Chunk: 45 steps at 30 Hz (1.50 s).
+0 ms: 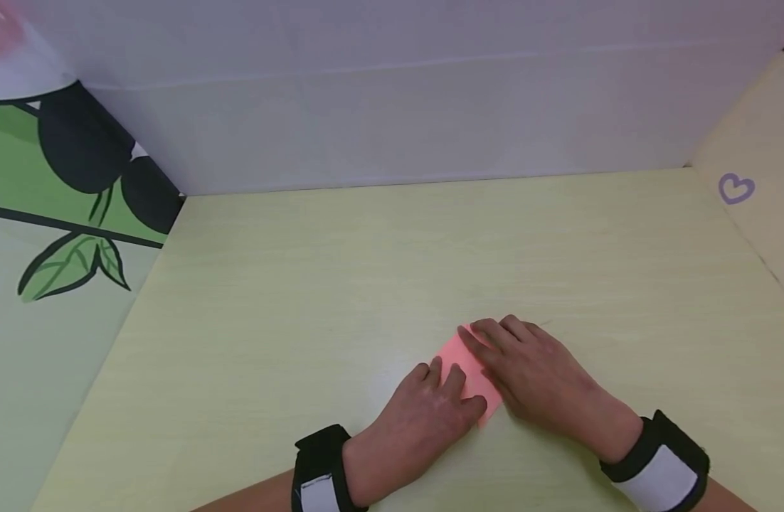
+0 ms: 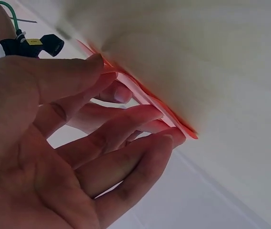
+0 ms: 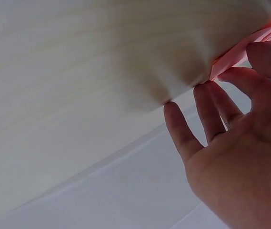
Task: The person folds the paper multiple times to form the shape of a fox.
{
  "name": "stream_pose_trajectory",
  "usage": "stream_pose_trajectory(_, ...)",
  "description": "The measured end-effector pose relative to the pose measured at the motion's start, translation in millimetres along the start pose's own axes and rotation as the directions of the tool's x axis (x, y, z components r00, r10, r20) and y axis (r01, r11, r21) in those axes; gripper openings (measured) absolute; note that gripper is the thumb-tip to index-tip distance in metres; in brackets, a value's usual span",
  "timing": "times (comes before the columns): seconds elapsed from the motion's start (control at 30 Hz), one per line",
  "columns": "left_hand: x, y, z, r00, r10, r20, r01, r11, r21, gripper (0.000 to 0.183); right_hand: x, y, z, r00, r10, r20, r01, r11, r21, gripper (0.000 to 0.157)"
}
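Note:
A small folded sheet of pink paper [image 1: 457, 353] lies flat on the pale wooden tabletop, turned at a slant. My left hand [image 1: 424, 419] rests on its near left part, spread fingertips pressing down. From the right, my right hand [image 1: 541, 370] covers the paper's right edge and far corner, its fingers reaching over it. In the left wrist view, slightly parted layers of the paper [image 2: 142, 93] show along the edge, with left fingertips touching them. The right wrist view shows right fingertips on the paper's corner and the table beside it; part of the paper is hidden under the hands.
The tabletop [image 1: 302, 284] stretches ahead and to the left of the hands. A pale panel [image 1: 392, 128] stands along its back edge. Side panels rise left and right, the right one bearing a purple heart [image 1: 736, 188]. Both wrists wear black straps [image 1: 661, 462].

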State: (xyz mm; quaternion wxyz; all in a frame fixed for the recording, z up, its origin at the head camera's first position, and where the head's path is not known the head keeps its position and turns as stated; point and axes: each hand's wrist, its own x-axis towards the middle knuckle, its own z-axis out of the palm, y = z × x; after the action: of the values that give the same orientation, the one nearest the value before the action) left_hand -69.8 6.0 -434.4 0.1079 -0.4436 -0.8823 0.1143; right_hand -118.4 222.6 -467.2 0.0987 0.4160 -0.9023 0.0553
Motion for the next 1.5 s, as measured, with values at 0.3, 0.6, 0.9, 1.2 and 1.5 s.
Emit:
stream_pose_trajectory(0.3, -0.7, -20.4, -6.0, 0.999, -0.025, 0.020, 0.030, 0.951, -0.308, 0.008, -2, 0, -2.8, 1.000, 0.014, -0.005, -0.014, 1.000, 0.019, 0.055)
stream_pose_trajectory(0.6, 5.0, -51.9, -3.9, 0.998, -0.059, 0.029, 0.066, 0.851, -0.521, 0.037, 0, -2, -4.4, 1.000, 0.021, 0.014, -0.021, 0.999, 0.032, 0.052)
stream_pose_trajectory(0.9, 21.2, -72.3, 12.2, 0.996, -0.088, 0.018, 0.090, 0.949, -0.303, 0.029, -1, -1, -3.6, 0.999, 0.032, 0.040, -0.032, 0.999, -0.006, 0.053)
stream_pose_trajectory(1.2, 18.7, -74.1, 23.6, 1.000, -0.031, -0.001, 0.030, 0.980, -0.195, 0.036, 1, -2, -2.9, 0.998, 0.027, 0.051, -0.027, 1.000, -0.015, 0.052)
stream_pose_trajectory(1.5, 14.4, -71.9, 25.2, 1.000, -0.020, 0.012, 0.022, 0.986, -0.163, 0.039, 0, -2, -3.1, 0.997, 0.040, 0.066, -0.040, 0.999, -0.011, 0.053)
